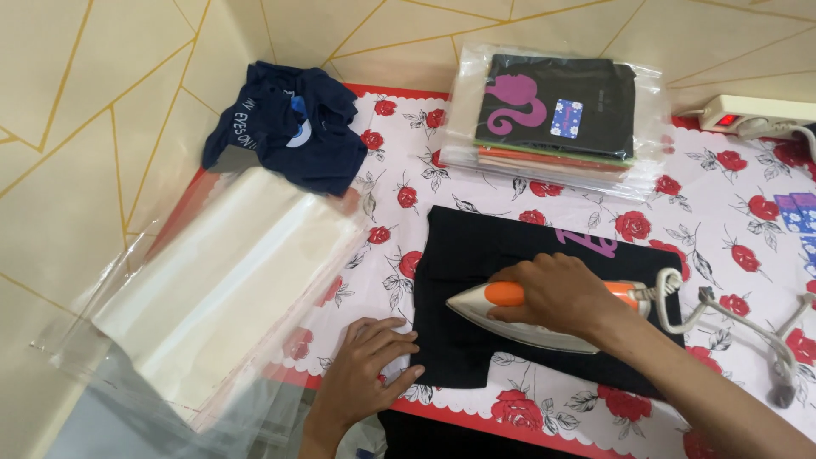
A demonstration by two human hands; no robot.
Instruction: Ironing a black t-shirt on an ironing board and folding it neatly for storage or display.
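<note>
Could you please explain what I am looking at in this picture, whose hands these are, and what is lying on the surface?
There is no machine here: a person wears a camera on the head, so the single picture looks down at their own two bare hands. The right hand grips the orange handle of a clothes iron, which rests on a folded black garment. The left hand lies flat at the garment's near left edge, with its fingers on the cloth. Everything sits on a white table cover printed with red roses. To the left lies a pile of clear plastic bags, with a crumpled dark blue shirt behind it. At the back is a stack of folded clothes already in clear bags, and a white power strip sits at the far right.
</note>
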